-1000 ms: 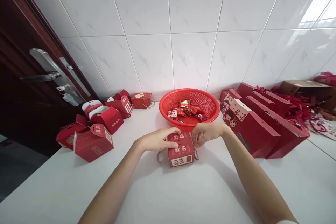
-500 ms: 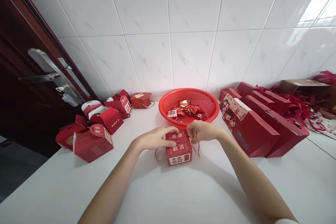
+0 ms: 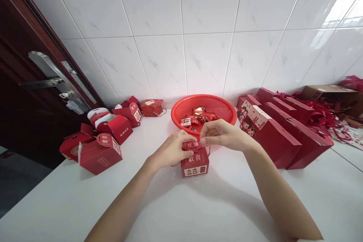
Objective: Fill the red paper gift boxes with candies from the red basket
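A small red gift box (image 3: pixel 195 164) with pale printed characters stands on the white tabletop in front of me. My left hand (image 3: pixel 175 149) is closed on its top from the left, thumb and fingers at the top flap (image 3: pixel 191 145). Fingertips pinched, my right hand (image 3: pixel 219 135) is raised at the box's far right corner, where a twisted cord handle (image 3: pixel 209 151) runs down from the fingers. Just behind, a red plastic basket (image 3: pixel 177 111) holds several red-wrapped sweets (image 3: pixel 202 117); my right hand covers part of its front rim.
To the left sit several red gift boxes (image 3: pixel 100 155), and a patterned one (image 3: pixel 152 108) rests by the tiled wall. Several red paper bags (image 3: pixel 272 140) stand at the right, with ribbons and a cardboard box (image 3: pixel 330 94) beyond. A dark door (image 3: pixel 28 121) borders the table's left.
My right hand has risen from the box's right side, drawing the cord upward. The top flap now stands slightly raised, and my left hand has shifted a little right.
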A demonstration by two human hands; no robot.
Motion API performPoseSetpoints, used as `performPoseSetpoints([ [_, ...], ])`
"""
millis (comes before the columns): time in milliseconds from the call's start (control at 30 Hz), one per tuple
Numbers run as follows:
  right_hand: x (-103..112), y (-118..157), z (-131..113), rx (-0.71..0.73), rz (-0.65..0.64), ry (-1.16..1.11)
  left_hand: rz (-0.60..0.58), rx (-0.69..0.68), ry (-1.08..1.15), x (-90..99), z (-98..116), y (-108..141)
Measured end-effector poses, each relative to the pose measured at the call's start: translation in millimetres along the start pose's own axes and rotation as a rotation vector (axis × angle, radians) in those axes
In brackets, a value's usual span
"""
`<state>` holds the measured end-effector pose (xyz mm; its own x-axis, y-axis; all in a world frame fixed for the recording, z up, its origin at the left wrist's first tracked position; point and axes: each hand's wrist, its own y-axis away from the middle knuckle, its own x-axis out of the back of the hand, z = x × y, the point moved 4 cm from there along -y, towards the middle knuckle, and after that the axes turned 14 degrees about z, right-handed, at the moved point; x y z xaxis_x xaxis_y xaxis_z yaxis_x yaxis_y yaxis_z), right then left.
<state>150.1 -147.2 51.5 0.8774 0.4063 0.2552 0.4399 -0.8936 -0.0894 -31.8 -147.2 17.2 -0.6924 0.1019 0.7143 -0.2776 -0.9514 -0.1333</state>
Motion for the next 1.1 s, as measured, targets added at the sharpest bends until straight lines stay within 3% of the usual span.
performPoseSetpoints([
  [167, 2, 2, -4, 0.069, 0.090, 0.092, 0.023, 0.085, 0.484, 15.4, 15, 4],
  [367, -3, 5, -8, 0.094, 0.248, 0.247, -0.035, -0.041, 0.899, 28.1, 33, 14],
  [700, -23, 11, -15, 0.034, 0.343, 0.673, -0.115, -0.120, 0.899, 7.4, 42, 24],
  [967, -21, 10, -16, 0.129, 0.367, 0.681, -0.086, -0.122, 0.829, 7.8, 37, 20],
  [1100, -9, 12, -22, 0.148, 0.532, 0.569, -0.041, -0.089, 0.818, 10.3, 33, 16],
])
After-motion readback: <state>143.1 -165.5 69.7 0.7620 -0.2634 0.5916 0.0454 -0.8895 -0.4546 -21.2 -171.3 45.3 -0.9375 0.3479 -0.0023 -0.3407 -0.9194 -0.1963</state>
